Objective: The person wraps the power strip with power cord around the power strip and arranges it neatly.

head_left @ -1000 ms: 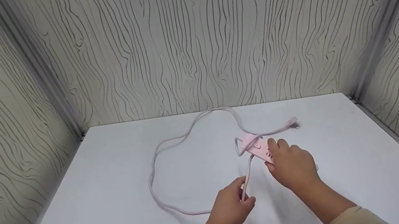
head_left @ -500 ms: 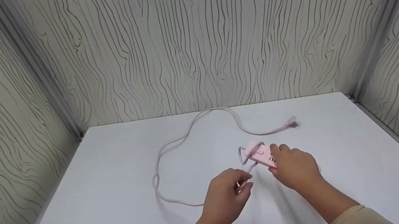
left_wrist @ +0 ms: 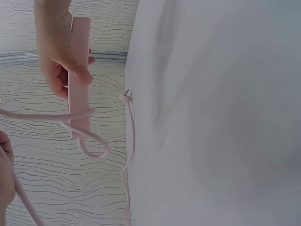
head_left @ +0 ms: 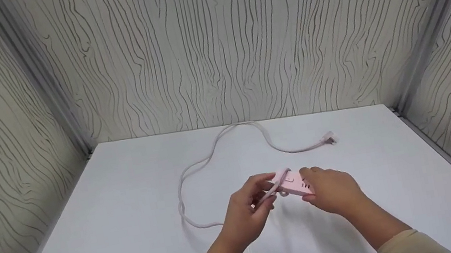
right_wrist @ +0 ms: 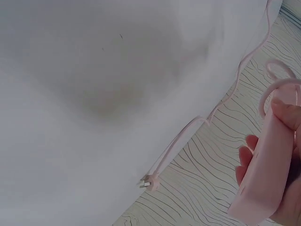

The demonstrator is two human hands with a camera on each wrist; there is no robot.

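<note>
My right hand (head_left: 334, 189) grips the right end of a pink power strip (head_left: 296, 183), held up above the table. Its fingers curl round the strip's body, as the right wrist view confirms, with the thumb (right_wrist: 286, 113) lying along one face. A pale pink cord (head_left: 180, 194) loops round the strip's left end. Close beside that end, my left hand (head_left: 244, 213) pinches the cord between thumb and fingers. In the left wrist view a small cord loop (left_wrist: 104, 149) hangs off the strip's end, and only part of the left hand (left_wrist: 5, 176) shows.
The rest of the cord curves over the white table (head_left: 127, 199) toward its back edge. It ends in a plug (head_left: 329, 138) lying right of centre. Wood-grain panels (head_left: 211, 45) enclose the table at the back and both sides.
My left hand has moved up to the strip's left end, bringing the cord with it. The strip has come slightly nearer and off the cord by the plug. The slack at left has drawn inward.
</note>
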